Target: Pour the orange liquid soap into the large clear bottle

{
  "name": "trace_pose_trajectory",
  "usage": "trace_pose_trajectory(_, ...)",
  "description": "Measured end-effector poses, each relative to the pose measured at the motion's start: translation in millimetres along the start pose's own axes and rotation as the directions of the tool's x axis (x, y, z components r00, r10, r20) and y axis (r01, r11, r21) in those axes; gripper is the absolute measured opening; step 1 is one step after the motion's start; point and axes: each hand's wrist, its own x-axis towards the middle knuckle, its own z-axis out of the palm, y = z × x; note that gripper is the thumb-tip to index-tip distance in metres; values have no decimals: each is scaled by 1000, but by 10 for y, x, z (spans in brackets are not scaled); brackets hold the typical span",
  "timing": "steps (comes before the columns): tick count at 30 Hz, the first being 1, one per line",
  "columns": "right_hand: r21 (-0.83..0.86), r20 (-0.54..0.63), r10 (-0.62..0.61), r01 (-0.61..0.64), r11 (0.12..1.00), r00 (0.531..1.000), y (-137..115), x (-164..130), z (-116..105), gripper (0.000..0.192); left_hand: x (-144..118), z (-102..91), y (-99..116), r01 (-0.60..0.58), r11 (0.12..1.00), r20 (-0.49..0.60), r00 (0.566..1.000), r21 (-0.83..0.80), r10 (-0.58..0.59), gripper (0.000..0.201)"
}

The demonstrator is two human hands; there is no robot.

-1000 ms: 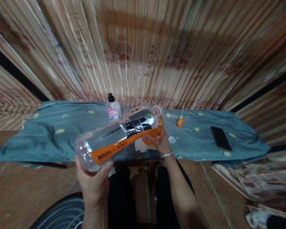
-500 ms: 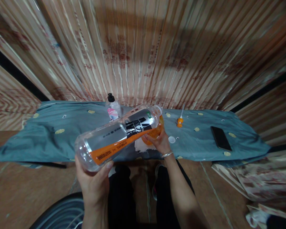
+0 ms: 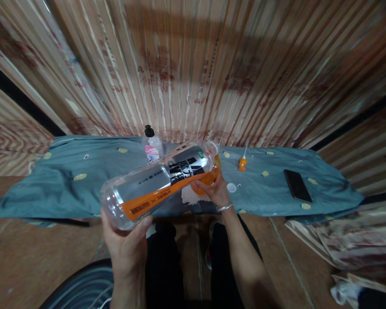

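Note:
My left hand (image 3: 127, 240) is closed around the base of a large clear plastic bottle (image 3: 161, 182) with a silver, black and orange label. The bottle lies tilted, its mouth up to the right, over an orange bottle (image 3: 202, 188). My right hand (image 3: 216, 189), with a bracelet at the wrist, grips that orange bottle, which the clear one partly hides. Under it lies a white tissue (image 3: 191, 198). An orange pump top (image 3: 242, 164) with a pale tube and a white round cap (image 3: 231, 188) rest on the cloth to the right.
A blue-green patterned cloth (image 3: 99, 171) covers the narrow table. A clear bottle with a black cap (image 3: 152, 143) stands behind. A black phone (image 3: 297, 186) lies at the right. Striped curtains (image 3: 186, 64) hang behind, and a fan-like round object (image 3: 83, 287) is at lower left.
Hardly anything differs. Both hands keep their grips and the clear bottle stays tilted over the orange one; the whole view has shifted very slightly.

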Motion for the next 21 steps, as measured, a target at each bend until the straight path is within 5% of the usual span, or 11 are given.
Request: trace_pose_trajectory(21, 13, 15, 4, -4, 1000, 1000, 33, 0, -5, 79, 1, -20, -17, 20, 999, -37, 999, -25, -21, 78)
